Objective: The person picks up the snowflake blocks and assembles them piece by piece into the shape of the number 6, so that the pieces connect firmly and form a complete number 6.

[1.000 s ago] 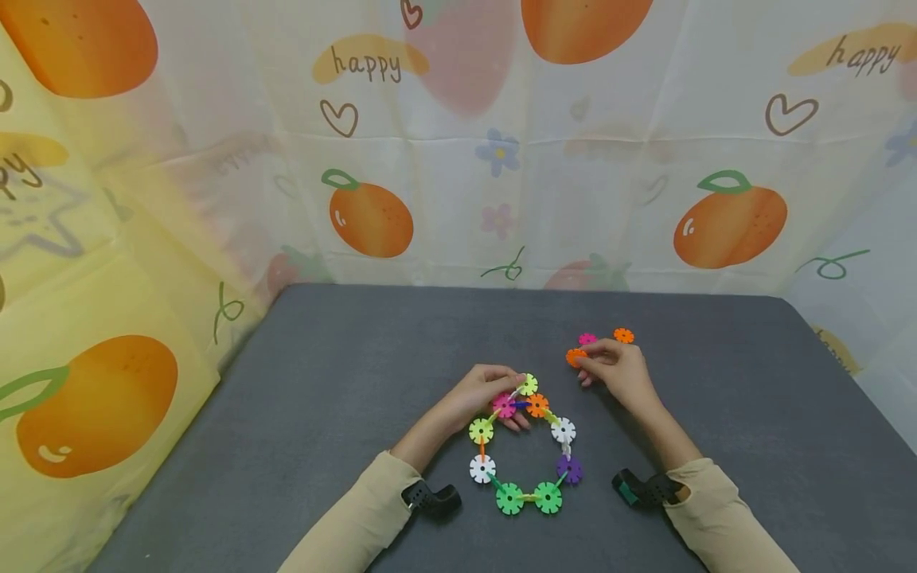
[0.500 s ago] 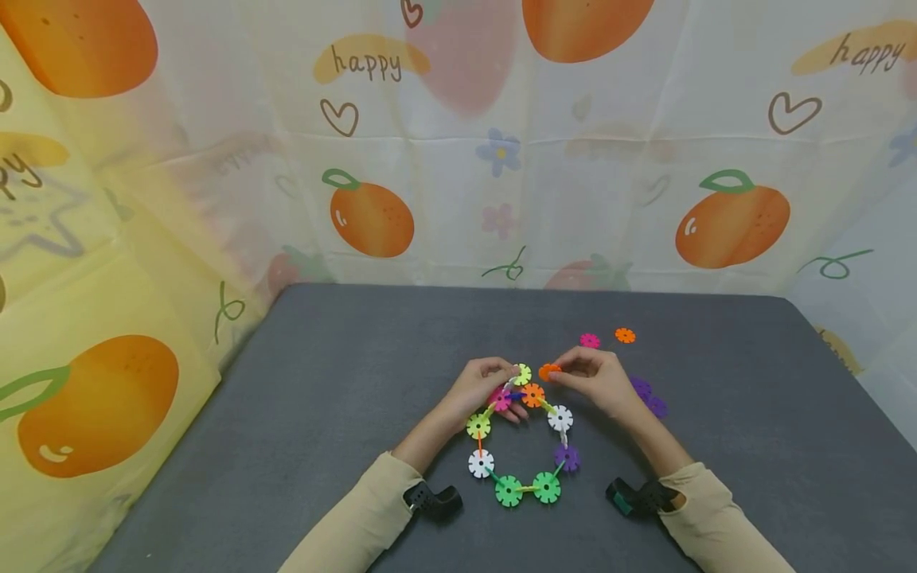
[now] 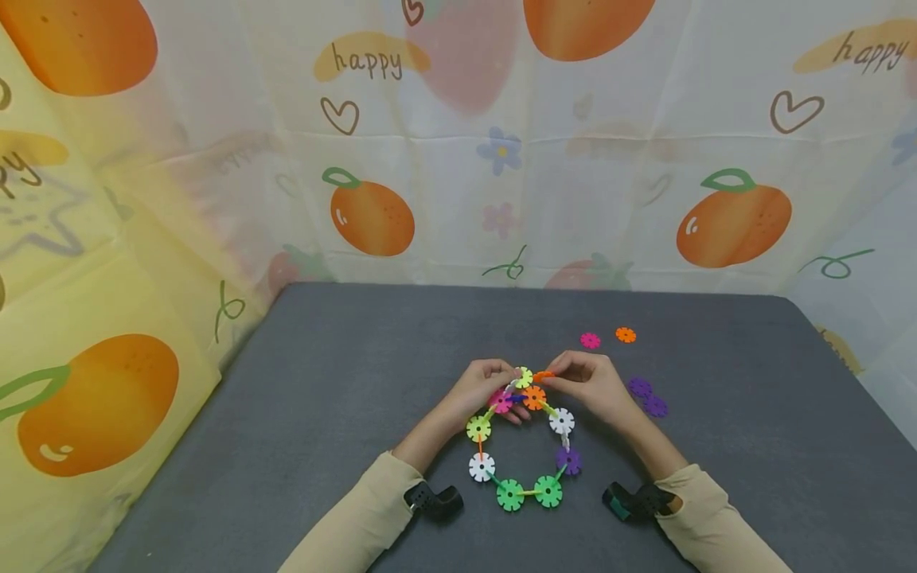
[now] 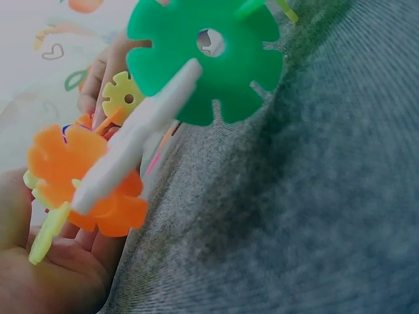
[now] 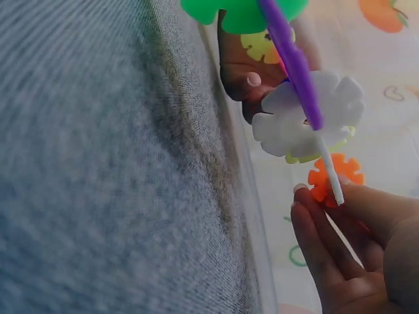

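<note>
A ring of notched snowflake discs in several colours hangs between my hands in the head view, with two green discs, one of them a green disc, at its near end. My left hand pinches the far end of the ring beside a yellow-green disc. From the other side my right hand pinches a loose orange snowflake disc, turned edge-on, against that yellow-green disc. Whether its slot has entered cannot be told. The left wrist view has a green disc large in front, partly hiding the left hand.
On the grey table, a pink disc and an orange disc lie beyond the right hand. Two purple discs lie right of it. A fruit-print cloth hangs behind the table's far edge.
My right hand has carried the orange disc left and nearer, from beside the pink disc to the yellow-green one. The purple discs have come into sight. My left hand has barely moved.
</note>
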`<control>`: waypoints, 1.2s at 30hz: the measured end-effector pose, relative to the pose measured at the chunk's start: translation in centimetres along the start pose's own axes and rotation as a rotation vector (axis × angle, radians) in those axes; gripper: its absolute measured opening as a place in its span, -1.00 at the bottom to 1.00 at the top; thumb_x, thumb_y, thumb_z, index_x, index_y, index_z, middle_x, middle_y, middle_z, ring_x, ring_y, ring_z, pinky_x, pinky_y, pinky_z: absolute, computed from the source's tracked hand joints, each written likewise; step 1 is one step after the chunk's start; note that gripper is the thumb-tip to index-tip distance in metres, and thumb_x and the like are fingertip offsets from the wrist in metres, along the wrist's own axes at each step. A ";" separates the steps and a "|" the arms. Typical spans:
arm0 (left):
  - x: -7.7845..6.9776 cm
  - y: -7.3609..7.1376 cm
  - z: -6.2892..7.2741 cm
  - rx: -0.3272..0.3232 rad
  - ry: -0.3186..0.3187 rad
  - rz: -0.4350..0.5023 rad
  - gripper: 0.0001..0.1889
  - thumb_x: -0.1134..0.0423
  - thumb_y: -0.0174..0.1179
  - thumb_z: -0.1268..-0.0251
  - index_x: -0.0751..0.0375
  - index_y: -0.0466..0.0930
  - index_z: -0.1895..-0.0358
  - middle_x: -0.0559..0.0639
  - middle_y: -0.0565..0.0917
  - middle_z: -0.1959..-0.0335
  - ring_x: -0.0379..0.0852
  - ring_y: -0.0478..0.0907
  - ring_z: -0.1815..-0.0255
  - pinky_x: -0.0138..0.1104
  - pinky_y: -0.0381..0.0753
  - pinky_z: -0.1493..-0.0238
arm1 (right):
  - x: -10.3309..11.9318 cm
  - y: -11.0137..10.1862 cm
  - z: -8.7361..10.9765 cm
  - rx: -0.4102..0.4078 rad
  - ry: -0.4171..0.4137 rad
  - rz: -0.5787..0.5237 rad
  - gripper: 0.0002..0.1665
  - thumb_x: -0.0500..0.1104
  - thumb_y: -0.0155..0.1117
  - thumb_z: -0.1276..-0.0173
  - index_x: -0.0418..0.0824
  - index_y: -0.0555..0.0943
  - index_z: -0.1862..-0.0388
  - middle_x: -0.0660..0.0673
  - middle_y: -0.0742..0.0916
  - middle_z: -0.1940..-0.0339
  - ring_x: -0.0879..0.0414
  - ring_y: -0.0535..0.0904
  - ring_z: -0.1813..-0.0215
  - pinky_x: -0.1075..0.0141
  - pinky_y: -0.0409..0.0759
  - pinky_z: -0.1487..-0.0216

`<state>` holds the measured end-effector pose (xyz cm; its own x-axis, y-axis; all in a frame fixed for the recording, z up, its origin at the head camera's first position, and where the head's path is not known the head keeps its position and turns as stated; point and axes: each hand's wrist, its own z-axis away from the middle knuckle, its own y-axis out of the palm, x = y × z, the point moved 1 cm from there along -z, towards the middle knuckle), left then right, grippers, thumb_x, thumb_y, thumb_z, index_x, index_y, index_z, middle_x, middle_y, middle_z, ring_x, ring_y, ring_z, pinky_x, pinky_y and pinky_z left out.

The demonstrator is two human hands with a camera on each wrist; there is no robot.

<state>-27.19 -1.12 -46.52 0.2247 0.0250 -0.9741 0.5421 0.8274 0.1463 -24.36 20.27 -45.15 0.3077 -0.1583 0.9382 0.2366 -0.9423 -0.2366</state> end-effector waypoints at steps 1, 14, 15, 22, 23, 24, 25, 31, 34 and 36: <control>0.0 0.0 0.0 -0.004 -0.001 -0.008 -0.72 0.16 0.05 -0.50 0.36 0.54 0.16 0.12 0.72 0.35 -0.06 0.73 0.54 -0.16 0.75 0.39 | 0.0 0.0 0.0 -0.002 -0.008 -0.001 -0.91 -0.34 0.35 -0.26 -0.37 0.62 0.29 -0.23 0.71 0.23 0.22 0.73 0.19 0.33 0.73 0.14; -0.3 0.4 0.0 -0.090 0.038 -0.068 -0.74 0.23 0.09 -0.44 0.43 0.60 0.20 -0.06 0.67 0.36 -0.20 0.68 0.50 -0.26 0.75 0.35 | 0.2 0.4 -0.1 -0.031 -0.132 0.056 -0.95 -0.43 0.36 -0.20 -0.34 0.67 0.35 -0.31 0.72 0.30 0.26 0.68 0.24 0.36 0.71 0.18; -0.3 0.5 0.0 -0.088 0.035 -0.045 -0.75 0.25 0.09 -0.45 0.44 0.60 0.19 -0.05 0.66 0.35 -0.18 0.69 0.49 -0.24 0.76 0.33 | 0.2 0.5 -0.1 -0.037 -0.148 0.052 -0.95 -0.44 0.36 -0.19 -0.36 0.67 0.36 -0.31 0.72 0.31 0.26 0.68 0.24 0.37 0.70 0.18; -0.4 0.8 0.0 -0.099 0.038 0.003 -0.75 0.26 0.10 -0.43 0.46 0.59 0.18 -0.05 0.66 0.36 -0.19 0.69 0.41 -0.21 0.76 0.25 | 0.3 0.9 -0.1 -0.069 -0.210 0.068 -0.96 -0.38 0.39 -0.20 -0.35 0.68 0.37 -0.27 0.75 0.32 0.10 0.70 0.23 0.37 0.69 0.11; -0.4 0.9 0.0 -0.098 0.039 0.006 -0.75 0.25 0.10 -0.43 0.46 0.59 0.17 -0.05 0.66 0.37 -0.18 0.69 0.42 -0.20 0.76 0.25 | 0.3 0.8 -0.1 -0.066 -0.205 0.075 -0.96 -0.37 0.38 -0.21 -0.34 0.68 0.36 -0.26 0.75 0.31 0.09 0.70 0.22 0.37 0.69 0.10; -0.4 0.9 -0.1 -0.097 0.041 0.007 -0.73 0.24 0.11 -0.43 0.47 0.59 0.15 -0.04 0.66 0.38 -0.17 0.70 0.42 -0.18 0.76 0.25 | 0.3 0.8 -0.1 -0.060 -0.197 0.082 -0.96 -0.36 0.38 -0.23 -0.32 0.69 0.33 -0.26 0.75 0.30 0.08 0.70 0.22 0.36 0.69 0.11; -0.4 0.9 -0.1 -0.098 0.043 0.007 -0.72 0.24 0.11 -0.44 0.47 0.58 0.12 -0.03 0.67 0.38 -0.16 0.70 0.43 -0.17 0.76 0.25 | 0.3 0.7 -0.2 -0.050 -0.176 0.090 -0.94 -0.33 0.37 -0.24 -0.30 0.69 0.30 -0.26 0.75 0.28 0.09 0.70 0.21 0.36 0.69 0.12; -0.2 0.6 -0.2 -0.221 0.033 -0.150 -0.71 0.16 0.16 -0.40 0.33 0.63 0.03 0.02 0.72 0.28 -0.25 0.66 0.41 -0.33 0.71 0.24 | 0.2 -1.0 -0.4 0.014 -0.036 0.161 -0.68 -0.35 0.27 -0.34 -0.34 0.61 -0.08 -0.30 0.73 0.02 -0.04 0.70 0.02 0.43 0.67 0.05; -0.1 0.4 -0.2 -0.254 0.035 -0.211 -0.72 0.16 0.14 -0.42 0.30 0.64 0.03 0.11 0.71 0.09 -0.28 0.64 0.34 -0.38 0.66 0.17 | -0.1 -2.3 -0.4 -0.078 0.043 0.221 -0.65 -0.36 0.25 -0.35 -0.37 0.59 -0.11 -0.33 0.72 -0.02 -0.04 0.70 -0.01 0.52 0.63 0.07; 0.0 0.3 -0.2 -0.242 0.037 -0.198 -0.73 0.19 0.11 -0.44 0.32 0.63 0.03 0.16 0.68 0.00 -0.26 0.66 0.30 -0.37 0.67 0.13 | -0.5 -3.1 -0.3 -0.191 0.101 0.280 -0.68 -0.33 0.27 -0.34 -0.37 0.62 -0.07 -0.34 0.73 0.00 0.17 0.71 0.09 0.58 0.60 0.14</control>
<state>-27.18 -0.75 -46.49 0.1022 -0.1336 -0.9857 0.3633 0.9275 -0.0881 -25.53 23.20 -44.80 0.2416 -0.4378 0.8660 -0.0237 -0.8949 -0.4457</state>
